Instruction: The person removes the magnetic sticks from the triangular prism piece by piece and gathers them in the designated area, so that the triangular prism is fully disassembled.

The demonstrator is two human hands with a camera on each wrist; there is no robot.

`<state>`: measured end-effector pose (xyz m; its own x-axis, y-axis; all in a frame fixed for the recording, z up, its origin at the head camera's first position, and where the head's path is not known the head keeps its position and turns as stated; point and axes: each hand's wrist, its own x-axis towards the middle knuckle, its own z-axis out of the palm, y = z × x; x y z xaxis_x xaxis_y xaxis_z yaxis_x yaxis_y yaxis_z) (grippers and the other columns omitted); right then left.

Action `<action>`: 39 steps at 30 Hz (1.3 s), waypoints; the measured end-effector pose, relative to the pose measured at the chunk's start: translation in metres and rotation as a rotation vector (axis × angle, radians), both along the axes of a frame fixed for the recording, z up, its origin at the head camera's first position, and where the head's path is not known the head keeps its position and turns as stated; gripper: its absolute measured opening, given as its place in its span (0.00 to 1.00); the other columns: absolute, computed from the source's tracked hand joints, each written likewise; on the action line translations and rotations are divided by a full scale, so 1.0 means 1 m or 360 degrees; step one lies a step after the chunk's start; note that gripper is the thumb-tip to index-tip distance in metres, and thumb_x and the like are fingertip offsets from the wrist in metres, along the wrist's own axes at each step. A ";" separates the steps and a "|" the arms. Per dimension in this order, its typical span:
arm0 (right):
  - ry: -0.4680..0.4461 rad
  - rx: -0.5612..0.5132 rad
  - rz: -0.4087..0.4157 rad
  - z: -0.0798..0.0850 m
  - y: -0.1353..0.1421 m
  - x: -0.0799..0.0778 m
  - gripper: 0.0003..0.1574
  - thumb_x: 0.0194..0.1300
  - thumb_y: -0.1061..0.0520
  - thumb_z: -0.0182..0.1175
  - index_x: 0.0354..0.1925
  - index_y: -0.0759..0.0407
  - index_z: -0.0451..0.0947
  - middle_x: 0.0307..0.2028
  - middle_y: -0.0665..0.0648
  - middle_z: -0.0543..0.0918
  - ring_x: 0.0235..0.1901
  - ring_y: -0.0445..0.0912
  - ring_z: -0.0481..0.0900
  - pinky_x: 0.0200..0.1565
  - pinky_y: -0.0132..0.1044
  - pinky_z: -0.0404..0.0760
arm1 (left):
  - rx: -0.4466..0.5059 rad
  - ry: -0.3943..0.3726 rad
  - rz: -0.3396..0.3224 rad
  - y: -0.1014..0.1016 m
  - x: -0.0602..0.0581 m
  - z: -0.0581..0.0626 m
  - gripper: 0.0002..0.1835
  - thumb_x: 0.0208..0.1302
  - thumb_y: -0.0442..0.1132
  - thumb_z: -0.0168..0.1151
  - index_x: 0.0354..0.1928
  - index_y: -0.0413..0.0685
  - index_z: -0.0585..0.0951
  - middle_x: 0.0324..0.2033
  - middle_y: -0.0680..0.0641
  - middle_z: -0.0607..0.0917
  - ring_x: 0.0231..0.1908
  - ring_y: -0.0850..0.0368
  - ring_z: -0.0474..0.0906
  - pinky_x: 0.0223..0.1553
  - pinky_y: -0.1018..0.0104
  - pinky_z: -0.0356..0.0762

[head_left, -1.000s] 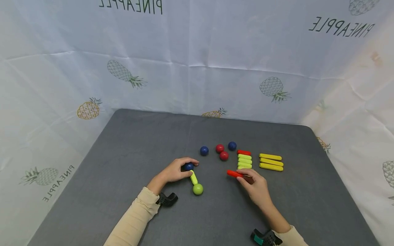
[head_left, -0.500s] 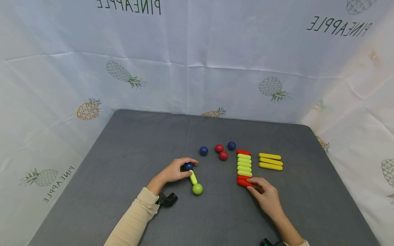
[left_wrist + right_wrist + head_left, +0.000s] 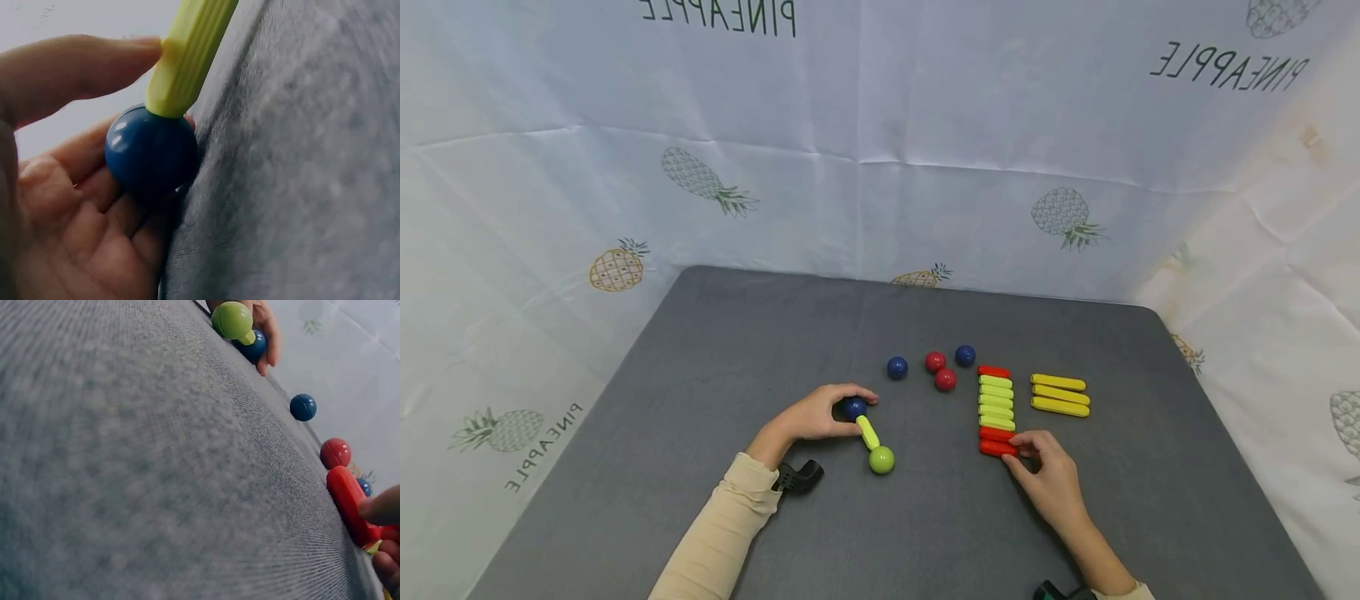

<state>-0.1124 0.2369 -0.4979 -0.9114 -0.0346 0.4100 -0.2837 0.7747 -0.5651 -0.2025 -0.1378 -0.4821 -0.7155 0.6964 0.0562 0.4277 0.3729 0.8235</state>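
My left hand (image 3: 822, 415) curls round a blue ball (image 3: 854, 407), its thumb against the yellow-green stick (image 3: 868, 432) that joins the ball to a green ball (image 3: 882, 460). In the left wrist view the blue ball (image 3: 151, 151) meets the stick's end (image 3: 187, 62) in front of the fingers. On the right, my right hand (image 3: 1051, 477) pinches the end of a red stick (image 3: 997, 448), which lies at the near end of a row. Beside it in that row are another red stick (image 3: 996, 434), several yellow-green sticks (image 3: 996, 410) and a far red stick (image 3: 993, 372).
Three longer yellow sticks (image 3: 1060, 395) lie right of the row. Behind and left of it are two red balls (image 3: 945, 380) and two loose blue balls (image 3: 897, 367). A white pineapple-print curtain (image 3: 865, 208) hangs beyond the grey tabletop (image 3: 760, 317).
My right hand has brought the red stick nearer the body and set it down alongside the other red one. My left hand, with the blue ball, has shifted slightly left.
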 end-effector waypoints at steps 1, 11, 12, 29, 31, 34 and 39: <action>0.0021 0.0004 -0.0001 0.000 0.000 0.001 0.19 0.44 0.67 0.75 0.36 0.59 0.78 0.35 0.52 0.78 0.32 0.42 0.77 0.38 0.16 0.71 | -0.0020 -0.0008 0.0004 0.000 0.000 0.000 0.26 0.59 0.42 0.67 0.59 0.45 0.75 0.58 0.47 0.78 0.61 0.51 0.71 0.63 0.54 0.67; 0.0293 -0.0070 0.0032 0.012 -0.005 0.000 0.21 0.43 0.71 0.73 0.38 0.64 0.78 0.37 0.55 0.79 0.35 0.46 0.76 0.43 0.17 0.70 | 0.0036 0.0086 0.0130 0.004 0.004 -0.005 0.19 0.56 0.46 0.70 0.48 0.48 0.81 0.50 0.48 0.82 0.56 0.52 0.75 0.58 0.57 0.72; 0.0310 -0.0085 0.0056 0.014 -0.008 0.000 0.21 0.43 0.72 0.72 0.38 0.64 0.78 0.37 0.55 0.79 0.35 0.46 0.76 0.43 0.17 0.70 | 0.0048 0.0109 0.0144 0.005 0.005 -0.006 0.16 0.55 0.46 0.70 0.45 0.48 0.82 0.49 0.49 0.82 0.55 0.52 0.76 0.58 0.56 0.72; -0.0426 -0.0235 0.0673 0.023 -0.098 -0.030 0.25 0.56 0.58 0.69 0.52 0.59 0.77 0.48 0.55 0.81 0.47 0.47 0.81 0.49 0.40 0.81 | 0.0161 0.0193 0.0266 0.013 0.018 -0.009 0.12 0.54 0.41 0.71 0.40 0.46 0.83 0.46 0.44 0.85 0.53 0.50 0.79 0.55 0.57 0.75; -0.0484 -0.0205 0.0719 0.020 -0.106 -0.032 0.25 0.57 0.56 0.68 0.52 0.58 0.77 0.48 0.53 0.81 0.47 0.46 0.81 0.49 0.38 0.81 | 0.0157 0.0189 0.0282 0.014 0.018 -0.010 0.13 0.55 0.42 0.71 0.42 0.46 0.84 0.47 0.44 0.85 0.52 0.51 0.80 0.55 0.58 0.76; -0.0516 -0.0219 0.0751 0.014 -0.113 -0.034 0.22 0.57 0.56 0.68 0.51 0.58 0.77 0.45 0.52 0.81 0.44 0.44 0.80 0.48 0.36 0.81 | 0.0162 0.0173 0.0276 0.015 0.018 -0.011 0.14 0.55 0.43 0.70 0.43 0.47 0.85 0.48 0.44 0.85 0.52 0.51 0.80 0.54 0.58 0.76; -0.0497 -0.0279 0.0754 0.008 -0.116 -0.035 0.21 0.57 0.58 0.68 0.49 0.58 0.79 0.43 0.51 0.81 0.42 0.42 0.80 0.46 0.35 0.81 | 0.0174 0.0150 0.0249 0.012 0.017 -0.014 0.13 0.56 0.38 0.69 0.44 0.44 0.85 0.49 0.42 0.84 0.52 0.47 0.79 0.54 0.54 0.75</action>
